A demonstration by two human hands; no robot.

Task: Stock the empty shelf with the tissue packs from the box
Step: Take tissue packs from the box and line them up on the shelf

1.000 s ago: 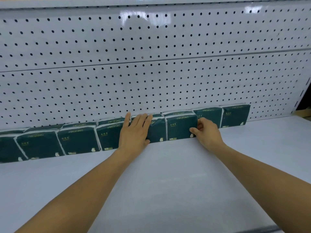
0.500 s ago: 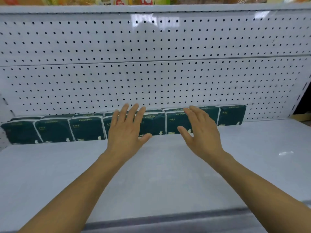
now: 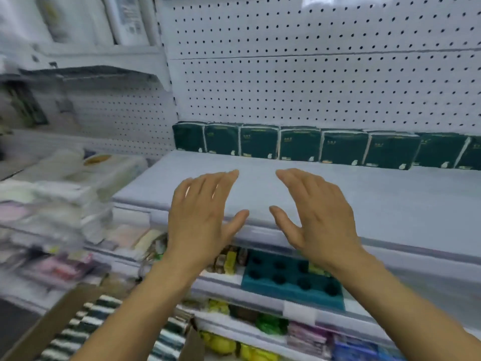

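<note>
Tissue packs (image 3: 299,144), dark green glossy blocks, stand in a row against the pegboard (image 3: 312,87) on the shelf (image 3: 390,204). More fill the cardboard box (image 3: 109,332) below (striped edges). My left hand (image 3: 200,220) and right hand (image 3: 320,220) hover with fingers spread, holding nothing.

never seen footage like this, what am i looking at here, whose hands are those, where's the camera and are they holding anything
There is no machine here. A person wears one camera on the head, looking forward and down, so you see that person's own arms. The left hand and the right hand hover side by side above the front of a white shop shelf, fingers straight and spread, holding nothing. At the back of that shelf, against the pegboard wall, stands a row of dark green tissue packs. At the bottom left is an open cardboard box with more packs inside. The shelves below and to the left carry other goods, too blurred to name.
</note>
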